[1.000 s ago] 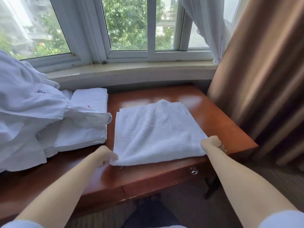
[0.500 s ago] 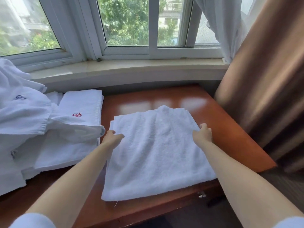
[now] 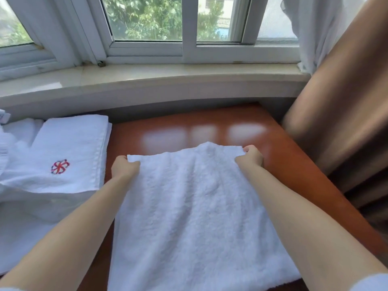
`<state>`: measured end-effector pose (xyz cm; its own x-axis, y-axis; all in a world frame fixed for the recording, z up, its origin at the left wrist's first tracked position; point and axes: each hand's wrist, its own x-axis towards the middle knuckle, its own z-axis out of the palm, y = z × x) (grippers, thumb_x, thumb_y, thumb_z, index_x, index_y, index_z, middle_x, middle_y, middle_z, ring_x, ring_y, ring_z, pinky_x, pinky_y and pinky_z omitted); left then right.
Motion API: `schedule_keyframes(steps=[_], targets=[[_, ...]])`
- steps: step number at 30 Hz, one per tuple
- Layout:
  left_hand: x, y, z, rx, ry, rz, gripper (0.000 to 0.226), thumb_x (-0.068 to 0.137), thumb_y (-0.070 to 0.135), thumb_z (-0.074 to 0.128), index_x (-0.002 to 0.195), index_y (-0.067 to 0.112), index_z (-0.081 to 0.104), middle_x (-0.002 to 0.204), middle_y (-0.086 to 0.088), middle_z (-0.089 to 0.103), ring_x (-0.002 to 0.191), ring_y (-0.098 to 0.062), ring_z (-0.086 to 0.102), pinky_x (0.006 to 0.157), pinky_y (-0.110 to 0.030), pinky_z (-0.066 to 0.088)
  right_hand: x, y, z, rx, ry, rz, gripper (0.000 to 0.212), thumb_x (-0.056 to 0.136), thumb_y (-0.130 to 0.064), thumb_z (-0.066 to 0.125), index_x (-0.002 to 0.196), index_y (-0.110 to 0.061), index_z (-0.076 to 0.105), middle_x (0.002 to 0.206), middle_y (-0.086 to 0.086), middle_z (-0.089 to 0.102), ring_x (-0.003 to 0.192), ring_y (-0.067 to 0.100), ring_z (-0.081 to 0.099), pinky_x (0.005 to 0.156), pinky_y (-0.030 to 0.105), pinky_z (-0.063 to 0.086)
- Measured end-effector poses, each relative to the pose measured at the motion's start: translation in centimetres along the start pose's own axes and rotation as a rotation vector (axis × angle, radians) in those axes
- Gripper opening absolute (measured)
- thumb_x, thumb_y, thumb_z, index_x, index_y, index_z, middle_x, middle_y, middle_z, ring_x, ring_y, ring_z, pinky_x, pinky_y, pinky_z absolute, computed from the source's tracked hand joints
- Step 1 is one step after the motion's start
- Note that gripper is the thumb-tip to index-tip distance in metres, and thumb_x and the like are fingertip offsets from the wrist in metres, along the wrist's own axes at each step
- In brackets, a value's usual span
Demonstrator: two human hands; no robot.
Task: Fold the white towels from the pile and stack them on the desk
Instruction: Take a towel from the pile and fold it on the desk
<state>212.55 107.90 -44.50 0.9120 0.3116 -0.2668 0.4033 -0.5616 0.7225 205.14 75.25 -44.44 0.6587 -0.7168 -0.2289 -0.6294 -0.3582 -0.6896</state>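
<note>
A white towel (image 3: 195,208) lies spread over the middle of the red-brown desk (image 3: 279,156), reaching from mid-desk to the near edge. My left hand (image 3: 123,168) pinches its far left corner. My right hand (image 3: 251,155) pinches its far right corner, fingers curled over the hem. The far edge between the hands sags slightly and sits a little off the wood. To the left rests a folded white towel (image 3: 69,152) with a red and blue emblem, on top of more white cloth.
Loose white linen (image 3: 12,206) is piled at the left edge of the desk. A stone window sill (image 3: 159,78) runs behind the desk. A brown curtain (image 3: 344,114) hangs close along the desk's right side, with a sheer white curtain (image 3: 310,28) above it.
Both hands travelled from the towel's near corners up its sides to the far corners and now pinch them. The view has come closer and tilted down over the desk.
</note>
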Motion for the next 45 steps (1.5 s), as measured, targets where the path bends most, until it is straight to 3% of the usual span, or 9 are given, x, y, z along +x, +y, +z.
schedule_keyframes(steps=[3, 7, 12, 15, 21, 28, 37, 40, 45], targets=[[-0.3, -0.3, -0.7, 0.007, -0.001, 0.058, 0.038, 0.091, 0.021, 0.055, 0.057, 0.008, 0.044, 0.059, -0.009, 0.043, 0.065, -0.033, 0.052, 0.057, -0.032, 0.035, -0.6, -0.2, -0.4, 0.022, 0.056, -0.003, 0.030, 0.090, -0.028, 0.060, 0.116, -0.014, 0.060, 0.116, 0.010, 0.063, 0.097, 0.029, 0.061, 0.075, 0.026, 0.041], [-2.7, 0.5, -2.3, -0.058, 0.018, -0.003, 0.029, 0.096, 0.022, 0.046, 0.075, 0.003, 0.053, 0.079, -0.022, 0.058, 0.089, -0.042, 0.063, 0.065, -0.032, 0.039, -2.3, 0.0, -2.5, -0.043, 0.139, -0.070, 0.022, 0.094, -0.021, 0.050, 0.109, -0.014, 0.064, 0.113, 0.009, 0.065, 0.101, 0.032, 0.060, 0.077, 0.029, 0.042], [-7.0, 1.3, -6.1, 0.184, -0.557, -0.297, 0.006, 0.083, 0.007, 0.058, 0.082, 0.013, 0.058, 0.053, -0.004, 0.058, 0.042, -0.015, 0.056, 0.042, -0.018, 0.046, -4.2, -0.1, -5.0, -0.331, 0.105, 0.010, 0.030, 0.093, -0.009, 0.050, 0.121, -0.007, 0.061, 0.124, 0.015, 0.060, 0.113, 0.034, 0.057, 0.086, 0.035, 0.047], [-7.4, 2.2, -6.8, 0.209, -0.411, -0.207, 0.015, 0.087, 0.009, 0.054, 0.073, 0.013, 0.054, 0.059, -0.005, 0.049, 0.051, -0.020, 0.051, 0.049, -0.023, 0.043, -4.8, -0.2, -5.7, -0.359, 0.099, 0.060, 0.025, 0.095, -0.009, 0.049, 0.115, -0.002, 0.063, 0.119, 0.018, 0.062, 0.111, 0.035, 0.059, 0.083, 0.035, 0.048], [-5.1, 1.5, -5.0, 0.358, 0.032, 0.026, 0.042, 0.104, 0.022, 0.032, 0.124, -0.008, 0.054, 0.127, -0.026, 0.055, 0.118, -0.040, 0.052, 0.094, -0.039, 0.044, -3.8, -0.4, -4.0, -0.122, 0.113, -0.003, 0.026, 0.095, -0.012, 0.039, 0.112, -0.010, 0.058, 0.117, 0.012, 0.061, 0.098, 0.030, 0.057, 0.076, 0.028, 0.039], [-1.6, 0.0, -2.5, 0.390, -0.044, -0.053, 0.027, 0.092, 0.012, 0.049, 0.109, -0.006, 0.061, 0.116, -0.024, 0.060, 0.108, -0.039, 0.057, 0.080, -0.034, 0.048, -0.4, -0.5, -0.8, -0.295, 0.040, 0.073, 0.037, 0.093, -0.028, 0.048, 0.122, -0.010, 0.060, 0.134, 0.014, 0.042, 0.123, 0.034, 0.041, 0.099, 0.035, 0.037], [0.0, 1.9, -3.1, 0.186, -0.193, -0.120, 0.038, 0.075, 0.013, 0.081, 0.105, -0.004, 0.064, 0.093, -0.013, 0.061, 0.085, -0.030, 0.061, 0.068, -0.033, 0.046, 1.0, -2.5, -1.2, -0.113, -0.105, 0.049, 0.021, 0.085, -0.026, 0.065, 0.095, -0.007, 0.067, 0.097, 0.007, 0.066, 0.082, 0.026, 0.058, 0.079, 0.032, 0.049], [-1.4, 2.7, -4.4, 0.142, -0.164, -0.019, 0.029, 0.075, 0.016, 0.079, 0.100, 0.002, 0.071, 0.083, -0.004, 0.061, 0.073, -0.021, 0.057, 0.064, -0.029, 0.046, -1.0, -2.8, -2.2, -0.071, -0.211, 0.038, 0.026, 0.085, -0.032, 0.070, 0.098, -0.011, 0.063, 0.099, 0.004, 0.061, 0.090, 0.024, 0.058, 0.073, 0.028, 0.043], [-5.2, 4.3, -7.9, 0.021, -0.108, 0.154, 0.023, 0.078, 0.020, 0.079, 0.096, 0.007, 0.073, 0.088, -0.002, 0.060, 0.089, -0.021, 0.055, 0.078, -0.030, 0.048, -5.2, -4.3, -5.1, 0.141, -0.108, -0.148, 0.026, 0.087, -0.023, 0.062, 0.063, -0.020, 0.052, 0.064, -0.004, 0.040, 0.063, 0.019, 0.035, 0.059, 0.027, 0.031]])
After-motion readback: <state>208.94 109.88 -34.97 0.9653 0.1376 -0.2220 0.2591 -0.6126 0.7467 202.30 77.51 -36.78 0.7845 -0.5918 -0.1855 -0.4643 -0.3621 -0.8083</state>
